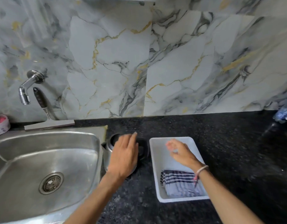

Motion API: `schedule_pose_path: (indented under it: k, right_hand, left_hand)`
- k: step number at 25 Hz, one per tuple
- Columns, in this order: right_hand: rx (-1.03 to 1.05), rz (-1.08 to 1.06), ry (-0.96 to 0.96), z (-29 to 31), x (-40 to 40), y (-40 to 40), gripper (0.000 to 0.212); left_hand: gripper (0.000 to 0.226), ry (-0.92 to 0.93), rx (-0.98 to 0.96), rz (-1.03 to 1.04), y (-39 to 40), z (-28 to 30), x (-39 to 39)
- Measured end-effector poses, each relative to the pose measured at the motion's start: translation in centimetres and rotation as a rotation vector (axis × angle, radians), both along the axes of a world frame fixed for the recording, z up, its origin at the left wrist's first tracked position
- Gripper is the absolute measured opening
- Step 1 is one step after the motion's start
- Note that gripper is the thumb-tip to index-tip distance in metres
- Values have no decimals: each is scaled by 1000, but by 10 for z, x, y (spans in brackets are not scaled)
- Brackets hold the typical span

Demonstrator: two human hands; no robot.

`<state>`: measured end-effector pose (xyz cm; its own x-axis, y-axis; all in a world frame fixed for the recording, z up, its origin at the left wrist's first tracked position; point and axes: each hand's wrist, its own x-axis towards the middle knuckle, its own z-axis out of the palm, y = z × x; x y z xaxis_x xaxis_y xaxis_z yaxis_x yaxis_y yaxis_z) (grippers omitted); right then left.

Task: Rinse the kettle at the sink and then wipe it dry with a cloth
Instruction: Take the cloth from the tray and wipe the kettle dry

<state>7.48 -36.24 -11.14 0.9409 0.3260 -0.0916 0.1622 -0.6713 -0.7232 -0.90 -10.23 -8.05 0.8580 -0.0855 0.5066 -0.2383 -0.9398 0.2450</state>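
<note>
1. On the dark counter just right of the sink [47,160] stands the kettle [109,147], steel-bodied with a dark top, mostly hidden under my left hand [123,156].
2. My left hand hovers over it, fingers spread and loose, gripping nothing; whether it touches the kettle I cannot tell.
3. My right hand [181,152] is above the white tray [153,159], blurred, fingers loosely curled and empty.
4. The striped cloth [180,183] lies folded at the tray's near end, soft and easy to gather.
5. I judge the kettle rigid, fairly light if empty, and slippery once wet; I should grasp the dark handle part, not the polished wall.
6. The tap [25,91] shows no water running.
</note>
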Motion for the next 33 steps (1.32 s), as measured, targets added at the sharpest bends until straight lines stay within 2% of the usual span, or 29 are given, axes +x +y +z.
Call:
schedule_pose_path:
  k: [2, 4, 6, 8, 10, 13, 15, 17, 19, 22, 24, 26, 29, 32, 33]
  right_hand:
    - [-289, 128, 238, -4, 3, -48, 49]
    - [-559, 249, 399, -10, 2, -71, 72]
    - [-728, 367, 369, -23, -4, -79, 83]
    - [-724, 413, 205, -41, -15, -79, 72]
    - [-637, 396, 155, -51, -21, -81, 60]
    - [-599, 437, 241, -42, -11, -81, 50]
    - [-593, 536, 356, -20, 13, -79, 47]
    - [-534, 597, 427, 19, 48, -68, 35]
    - [-389, 612, 359, 59, 79, -42, 21]
    - [-69, 537, 60, 96, 98, 36, 9]
    - [61, 474, -126, 100, 87, 106, 21]
    - [-48, 512, -230, 90, 64, 171, 48]
    - [-365, 550, -154, 58, 38, 218, 75]
    - [-399, 536, -161, 35, 38, 222, 82]
    - [-395, 540, -187, 32, 39, 221, 82]
  left_hand:
    - [32, 272, 1, -108, -60, -6, 3]
    - [36, 618, 85, -171, -112, -27, 12]
    - [45, 823, 220, -195, -152, -51, 16]
    - [54, 879, 302, -143, -177, -75, 13]
    - [48, 837, 285, -57, -192, -90, 9]
    - [36, 799, 319, -7, -200, -88, 8]
    - [31, 776, 325, 17, -190, -74, 5]
    - [32, 683, 204, 114, -166, -54, -7]
    - [39, 509, 19, 278, -136, -30, -31]
    - [51, 225, -263, 479, -91, -11, -79]
    - [57, 102, -432, 585, -64, -16, -102]
    - [59, 72, -503, 731, -38, -27, -111]
    - [51, 28, -638, 853, -15, -40, -85]
    - [44, -78, -870, 781, -32, -55, -46]
    - [46, -146, -1042, 779, -42, -57, -35]
